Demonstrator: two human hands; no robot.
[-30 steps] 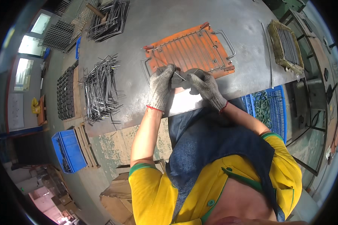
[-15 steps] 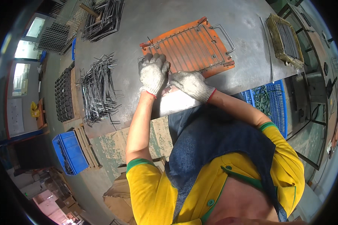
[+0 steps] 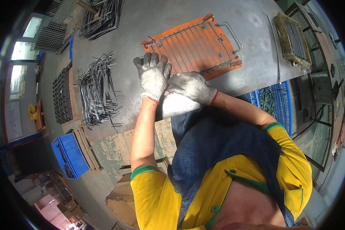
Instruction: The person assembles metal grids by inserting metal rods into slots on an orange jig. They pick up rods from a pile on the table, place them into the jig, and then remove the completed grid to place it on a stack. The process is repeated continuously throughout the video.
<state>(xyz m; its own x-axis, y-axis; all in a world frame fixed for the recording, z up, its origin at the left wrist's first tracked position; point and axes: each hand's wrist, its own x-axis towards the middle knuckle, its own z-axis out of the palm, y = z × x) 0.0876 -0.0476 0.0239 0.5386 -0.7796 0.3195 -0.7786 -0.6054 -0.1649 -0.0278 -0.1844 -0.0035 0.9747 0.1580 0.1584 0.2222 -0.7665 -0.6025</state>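
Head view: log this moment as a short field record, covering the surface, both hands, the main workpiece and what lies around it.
surface: grey metal worktable
left hand: gloved, flat at the near corner of the orange board
right hand: gloved, on that board's near edge, beside the left
workpiece: silver wire grid rack lying on the orange rectangular board
left of hands: loose pile of bent metal wire rods
floor: blue plastic crate

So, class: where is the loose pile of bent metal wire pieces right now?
In the head view, the wire pile lies on the grey metal table, on the person's left, just left of the gloved left hand and right of the black tray.
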